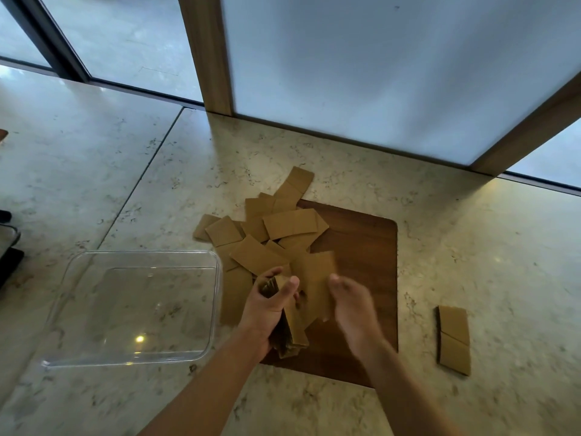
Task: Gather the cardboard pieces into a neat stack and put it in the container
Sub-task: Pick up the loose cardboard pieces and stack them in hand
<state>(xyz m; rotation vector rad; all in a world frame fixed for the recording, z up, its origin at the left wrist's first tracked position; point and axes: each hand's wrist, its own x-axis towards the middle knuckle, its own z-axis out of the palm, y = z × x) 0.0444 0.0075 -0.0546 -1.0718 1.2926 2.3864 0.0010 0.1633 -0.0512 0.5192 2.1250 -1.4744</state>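
Several brown cardboard pieces [292, 226] lie scattered in an overlapping heap at the left edge of a dark wooden board [367, 247]. My left hand [267, 306] grips a stack of cardboard pieces [290, 332] held on edge, over the board's near left corner. My right hand [352, 303] is blurred, just right of the stack, its fingers touching a larger cardboard piece [317, 278]; whether it holds that piece is unclear. A clear plastic container [201, 350] stands empty to the left of my left hand. One more cardboard piece [454, 339] lies apart on the right.
Everything rests on a pale marble surface [471, 247]. Frosted glass panels in wooden frames [210, 55] rise right behind the heap. Dark objects [9, 243] sit at the far left edge.
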